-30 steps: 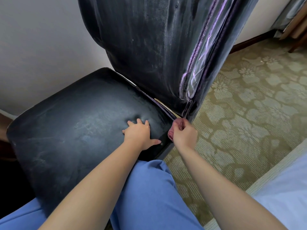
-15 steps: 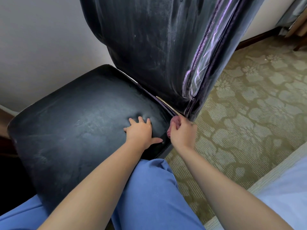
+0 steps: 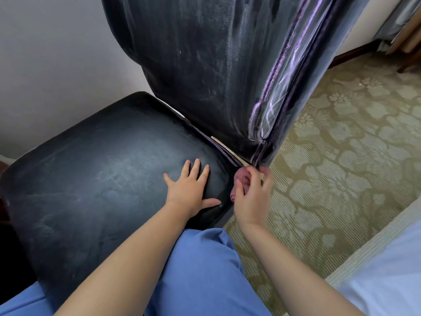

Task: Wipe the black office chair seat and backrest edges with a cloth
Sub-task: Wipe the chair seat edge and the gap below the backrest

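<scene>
The black chair seat [image 3: 102, 179] fills the left half of the view, dusty and streaked. Its dark backrest [image 3: 205, 65] rises behind, with a shiny purple-lit side edge [image 3: 273, 99]. My left hand [image 3: 189, 190] lies flat on the seat's right part, fingers spread. My right hand [image 3: 252, 197] grips a bunched pink cloth [image 3: 241, 181] at the seat's right rear corner, just under the bottom of the backrest edge. Most of the cloth is hidden inside the hand.
A grey wall [image 3: 57, 65] stands close behind the chair on the left. Patterned green carpet [image 3: 341, 156] spreads to the right. My blue trouser knee [image 3: 193, 270] sits against the seat's front. A pale blue bed edge [image 3: 387, 281] is at the lower right, wooden furniture legs [image 3: 407, 60] at the far right.
My right hand with the cloth has shifted slightly up along the seat's corner toward the backrest's bottom edge. My left hand stays flat on the seat.
</scene>
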`<action>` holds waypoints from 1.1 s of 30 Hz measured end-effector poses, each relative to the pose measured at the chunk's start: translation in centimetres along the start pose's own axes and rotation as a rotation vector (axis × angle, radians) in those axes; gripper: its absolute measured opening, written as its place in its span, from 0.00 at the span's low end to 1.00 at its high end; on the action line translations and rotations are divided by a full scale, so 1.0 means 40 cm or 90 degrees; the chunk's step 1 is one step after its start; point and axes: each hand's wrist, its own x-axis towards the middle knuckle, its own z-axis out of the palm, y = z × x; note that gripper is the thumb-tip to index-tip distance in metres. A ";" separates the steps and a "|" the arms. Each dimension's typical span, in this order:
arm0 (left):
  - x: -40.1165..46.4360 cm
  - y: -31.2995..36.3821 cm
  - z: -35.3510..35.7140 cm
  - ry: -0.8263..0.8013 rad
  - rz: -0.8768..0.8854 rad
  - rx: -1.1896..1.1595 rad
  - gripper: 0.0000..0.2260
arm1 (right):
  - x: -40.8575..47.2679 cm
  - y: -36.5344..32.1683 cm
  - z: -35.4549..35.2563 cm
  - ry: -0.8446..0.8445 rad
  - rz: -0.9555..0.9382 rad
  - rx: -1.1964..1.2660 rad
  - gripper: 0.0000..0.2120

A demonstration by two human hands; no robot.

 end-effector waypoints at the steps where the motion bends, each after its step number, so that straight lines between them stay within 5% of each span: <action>1: 0.001 -0.001 -0.001 -0.003 0.001 -0.009 0.44 | -0.015 0.014 0.000 0.014 0.008 0.010 0.14; 9: 0.012 0.003 -0.016 -0.014 -0.007 -0.047 0.47 | 0.031 -0.004 0.048 -0.051 0.025 -0.089 0.15; 17: 0.023 0.010 -0.042 -0.022 -0.014 -0.047 0.47 | 0.128 -0.037 0.044 -0.186 -0.156 -0.222 0.15; 27: 0.014 0.008 -0.034 -0.037 0.000 -0.017 0.48 | 0.034 0.015 0.005 -0.139 -0.110 -0.148 0.19; 33: 0.019 0.002 -0.029 -0.035 0.008 -0.009 0.47 | 0.134 -0.068 0.050 -0.237 -0.192 -0.205 0.20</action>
